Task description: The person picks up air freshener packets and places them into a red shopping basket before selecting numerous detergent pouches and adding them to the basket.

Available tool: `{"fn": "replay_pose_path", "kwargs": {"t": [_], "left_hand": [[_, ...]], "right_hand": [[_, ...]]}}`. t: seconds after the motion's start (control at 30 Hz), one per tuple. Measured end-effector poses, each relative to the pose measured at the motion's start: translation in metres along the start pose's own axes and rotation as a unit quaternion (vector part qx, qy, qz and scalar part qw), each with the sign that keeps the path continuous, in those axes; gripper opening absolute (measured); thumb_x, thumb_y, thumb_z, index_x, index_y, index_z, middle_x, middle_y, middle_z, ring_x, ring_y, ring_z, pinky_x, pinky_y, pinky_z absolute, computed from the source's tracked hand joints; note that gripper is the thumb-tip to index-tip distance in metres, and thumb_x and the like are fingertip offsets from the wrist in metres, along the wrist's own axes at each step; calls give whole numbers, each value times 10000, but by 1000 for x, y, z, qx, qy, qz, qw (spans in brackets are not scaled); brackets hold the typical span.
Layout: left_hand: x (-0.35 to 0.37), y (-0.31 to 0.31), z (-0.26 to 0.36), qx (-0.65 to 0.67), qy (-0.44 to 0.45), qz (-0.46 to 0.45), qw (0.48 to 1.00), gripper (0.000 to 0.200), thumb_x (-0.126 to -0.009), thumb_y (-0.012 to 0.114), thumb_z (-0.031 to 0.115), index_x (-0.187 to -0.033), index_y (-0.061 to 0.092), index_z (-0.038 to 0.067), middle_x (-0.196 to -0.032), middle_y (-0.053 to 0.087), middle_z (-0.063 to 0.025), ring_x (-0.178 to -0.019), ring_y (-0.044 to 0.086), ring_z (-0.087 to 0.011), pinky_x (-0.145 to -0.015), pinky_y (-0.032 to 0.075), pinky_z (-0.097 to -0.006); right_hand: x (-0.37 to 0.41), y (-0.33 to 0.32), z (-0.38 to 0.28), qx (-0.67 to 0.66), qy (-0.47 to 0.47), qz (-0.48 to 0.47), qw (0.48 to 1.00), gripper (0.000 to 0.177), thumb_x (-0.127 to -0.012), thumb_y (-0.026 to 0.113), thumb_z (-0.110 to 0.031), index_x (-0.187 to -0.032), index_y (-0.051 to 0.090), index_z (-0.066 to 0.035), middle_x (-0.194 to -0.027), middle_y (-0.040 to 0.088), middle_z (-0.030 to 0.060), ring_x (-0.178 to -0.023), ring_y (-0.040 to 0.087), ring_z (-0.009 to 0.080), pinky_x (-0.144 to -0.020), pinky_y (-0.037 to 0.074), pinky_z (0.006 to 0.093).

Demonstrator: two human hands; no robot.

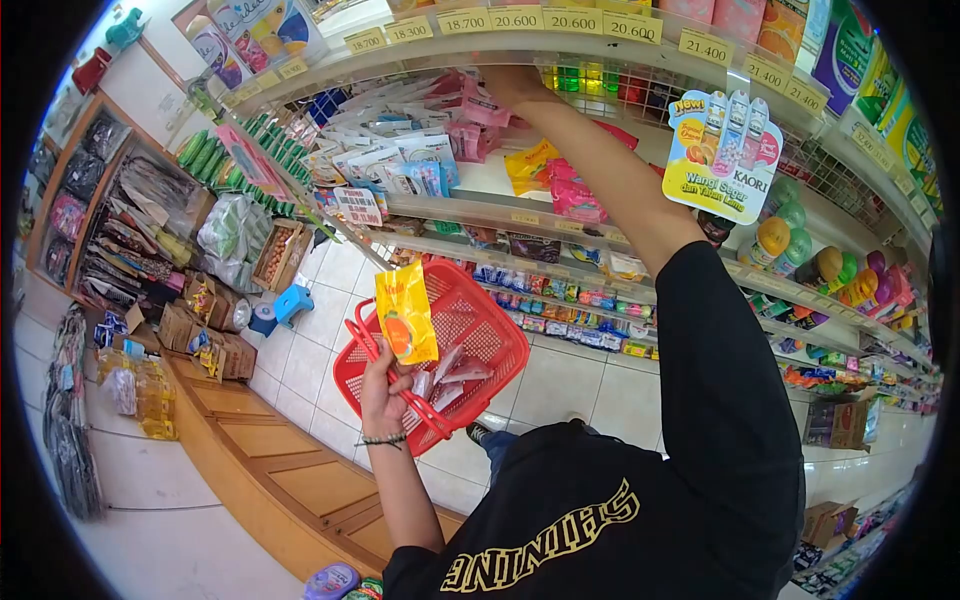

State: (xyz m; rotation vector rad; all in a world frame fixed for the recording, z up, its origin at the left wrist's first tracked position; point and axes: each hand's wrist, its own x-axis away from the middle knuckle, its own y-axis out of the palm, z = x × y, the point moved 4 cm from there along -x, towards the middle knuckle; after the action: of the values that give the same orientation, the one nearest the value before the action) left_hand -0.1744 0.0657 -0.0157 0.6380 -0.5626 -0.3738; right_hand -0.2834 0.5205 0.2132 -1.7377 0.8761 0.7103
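Observation:
My left hand (pixel 382 390) is closed round the handles of a red plastic shopping basket (pixel 500 325). The same hand also pinches a yellow packet (pixel 405 295) with an orange printed on it, upright over the basket. Several small clear-and-white packs (pixel 465 372) lie inside the basket. My right hand (pixel 508 85) reaches deep into the upper shelf, its fingers hidden under the shelf edge above. Near it hang pink packets (pixel 486 103) and white-and-blue packets (pixel 425 160). Yellow packets (pixel 530 163) and pink packets (pixel 575 190) lie below my right forearm.
Price tags line the upper shelf edge (pixel 520 45). A KAORI sign (pixel 725 155) sticks out beside my right arm. Lower shelves (pixel 570 300) hold many small goods. To the left stand a wooden counter (pixel 270 430), a blue stool (pixel 292 302) and an egg crate (pixel 283 255).

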Motion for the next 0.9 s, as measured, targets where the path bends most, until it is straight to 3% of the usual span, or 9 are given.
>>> {"fn": "replay_pose_path", "kwargs": {"t": [0.07,0.23,0.33,0.4,0.43,0.5,0.6,0.73,0.9], "left_hand": [[-10,1,8,25,-19,-74,997,349,-1037,511,232,-1336,510,53,-1255,637,-127,-916,683,-130,-358,325,-122],[-9,36,33,19,-2,-66,998,376,-1030,508,180,-1395,483,95,-1317,606,-152,-947,677,-126,-365,339,-119],[-16,27,43,26,13,-65,997,371,-1025,503,163,-1374,489,35,-1327,597,-163,-970,668,-123,-367,346,-121],[-19,21,50,36,14,-77,996,368,-1022,501,153,-1366,492,21,-1334,592,-163,-977,663,-116,-368,350,-122],[-21,16,54,45,10,-94,995,364,-1020,499,143,-1358,494,8,-1341,587,-164,-985,658,-109,-369,353,-123],[-25,7,59,84,5,-139,987,380,-1012,489,124,-1370,485,-3,-1355,579,-158,-996,647,-96,-370,359,-127],[-14,11,70,110,13,-94,989,367,-1020,503,152,-1352,508,-5,-1315,607,-184,-1174,624,-224,-371,371,-128],[1,14,76,125,9,-99,987,363,-1014,489,128,-1342,513,-27,-1336,593,-196,-1214,606,-222,-373,376,-136],[19,6,80,150,6,-99,984,366,-1004,490,117,-1331,510,-43,-1338,589,-204,-1216,609,-236,-381,392,-149]], "right_hand": [[-7,0,-9,-13,-6,22,1000,432,-947,505,-174,-1356,510,-36,-1421,494,228,-1307,476,392,-1077,405,465],[2,-21,-42,-91,69,29,993,431,-952,502,-322,-1236,594,-11,-1296,591,240,-1212,553,396,-1019,443,475],[15,-27,-66,-41,-12,-90,995,325,-919,550,-231,-1113,665,2,-1251,624,227,-1171,589,379,-977,478,457],[23,-25,-82,145,-95,-188,967,134,-798,586,-2,-885,682,33,-1135,664,151,-1165,597,293,-905,523,355],[28,-20,-81,141,-99,-189,967,134,-798,586,-2,-885,682,33,-1135,664,151,-1165,597,293,-905,523,355],[43,-18,-90,109,-282,-25,953,62,-764,613,-20,-798,662,-2,-984,654,108,-1030,619,266,-860,525,350],[67,-27,-112,55,-355,28,933,38,-725,634,-59,-755,645,-39,-878,598,85,-888,600,252,-795,518,358],[108,-42,-146,-11,-394,48,918,54,-721,639,-93,-733,627,-41,-875,582,74,-857,586,238,-748,501,358],[164,-57,-182,-59,-471,-50,879,107,-691,646,-124,-738,619,-31,-858,556,76,-860,580,205,-727,494,326]]}}
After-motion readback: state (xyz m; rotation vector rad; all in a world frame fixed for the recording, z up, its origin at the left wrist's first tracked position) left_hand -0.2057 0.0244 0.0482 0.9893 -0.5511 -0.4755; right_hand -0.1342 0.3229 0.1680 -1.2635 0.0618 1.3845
